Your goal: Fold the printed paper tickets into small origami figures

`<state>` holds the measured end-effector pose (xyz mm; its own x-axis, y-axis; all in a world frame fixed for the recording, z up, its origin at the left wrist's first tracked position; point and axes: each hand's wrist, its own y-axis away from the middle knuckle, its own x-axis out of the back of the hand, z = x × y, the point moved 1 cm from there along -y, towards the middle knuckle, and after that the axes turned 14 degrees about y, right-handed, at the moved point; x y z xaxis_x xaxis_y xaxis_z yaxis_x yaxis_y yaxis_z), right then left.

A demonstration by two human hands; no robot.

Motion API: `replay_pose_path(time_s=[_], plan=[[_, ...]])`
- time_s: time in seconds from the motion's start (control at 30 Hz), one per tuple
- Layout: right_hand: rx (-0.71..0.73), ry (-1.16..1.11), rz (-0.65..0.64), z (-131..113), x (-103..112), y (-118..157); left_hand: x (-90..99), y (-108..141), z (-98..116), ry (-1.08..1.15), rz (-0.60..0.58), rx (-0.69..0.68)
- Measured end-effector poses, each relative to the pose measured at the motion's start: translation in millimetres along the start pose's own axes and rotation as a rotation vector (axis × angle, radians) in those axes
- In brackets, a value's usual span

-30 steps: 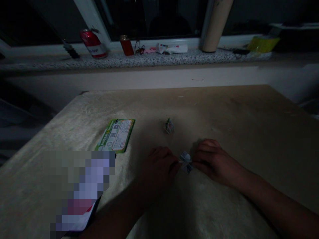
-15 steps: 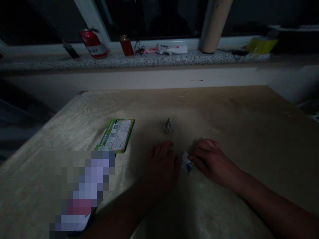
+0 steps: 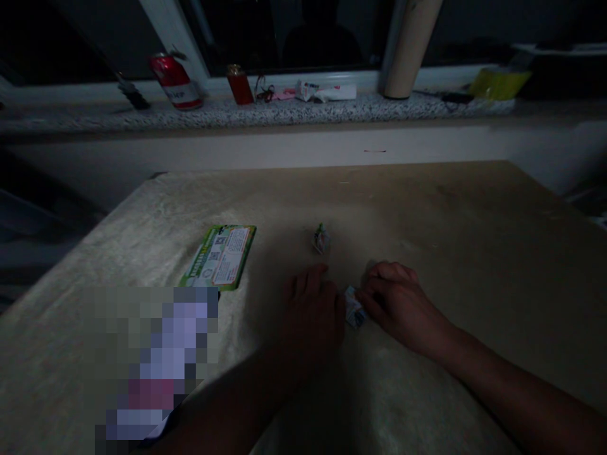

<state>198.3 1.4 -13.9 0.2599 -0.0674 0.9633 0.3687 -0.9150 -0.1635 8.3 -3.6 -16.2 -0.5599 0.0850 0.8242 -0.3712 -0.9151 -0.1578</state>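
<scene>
Well, the right hand [image 3: 398,306] pinches the right edge of a small folded paper [image 3: 354,309] on the near counter [image 3: 450,221], the left hand [image 3: 310,316] lying loose-fingered just left, another paper piece [image 3: 321,240] farther off.

Window panes [image 3: 256,31], dark, in a pale frame [image 3: 168,25], span the top. Beneath runs a speckled sill [image 3: 284,115], then a pale wall [image 3: 284,145] across upper centre. Beige-surfaced table [image 3: 450,221] occupies centre and bottom. Lighting dim; table surface brighter at left.
</scene>
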Motion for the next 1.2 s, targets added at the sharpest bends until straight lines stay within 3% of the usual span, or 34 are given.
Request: replay_pose_path(time_s=[0.23,0.47,0.87,1.2], plan=[[0.090,-0.180,0.016,7.8,3.6,2.3,8.0,2.5,-5.4,0.188,-0.048,-0.083],[0.243,-0.121,0.093,1.3,1.4,3.8,8.0,6.5,-8.8,0.215,-0.044,-0.121],[0.110,-0.197,0.042,-2.9,1.8,3.7,10.4,4.0,-7.5,0.160,-0.044,-0.072],[0.083,-0.169,0.022,-4.4,1.0,2.9,11.3,4.1,-8.3,0.190,-0.062,-0.043]])
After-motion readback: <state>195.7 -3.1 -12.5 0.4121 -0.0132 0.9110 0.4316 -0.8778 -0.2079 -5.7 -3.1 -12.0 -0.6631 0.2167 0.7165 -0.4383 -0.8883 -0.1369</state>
